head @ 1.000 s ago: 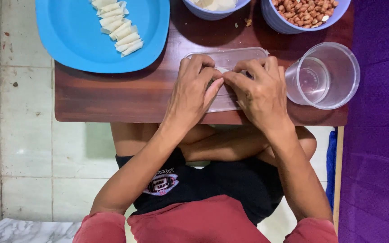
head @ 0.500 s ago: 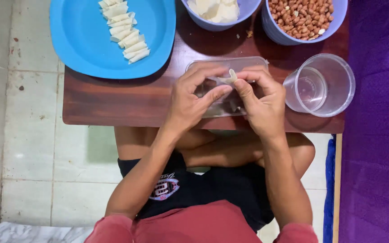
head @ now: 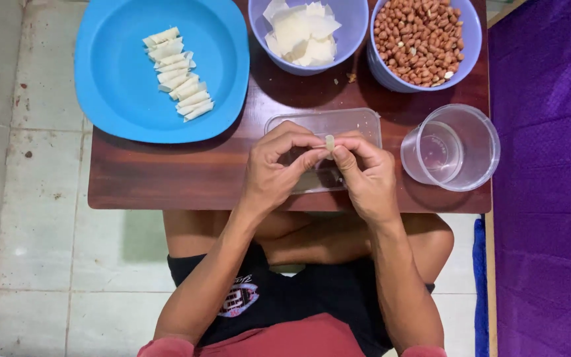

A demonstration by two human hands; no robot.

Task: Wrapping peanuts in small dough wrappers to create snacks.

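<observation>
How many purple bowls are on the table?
2: one bowl of white wrapper sheets at top centre, one bowl of peanuts to its right. None looks hidden.

Blue plate (head: 120, 99), peanut bowl (head: 424, 41), clear cup (head: 454, 147).

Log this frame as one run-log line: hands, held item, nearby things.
left hand + right hand: pinch small pale roll | over clear tray | finished rolls on blue plate | peanut bowl, clear cup right

Both hands (head: 318, 168) now raised, roll (head: 329, 142) seemingly upright.
</observation>
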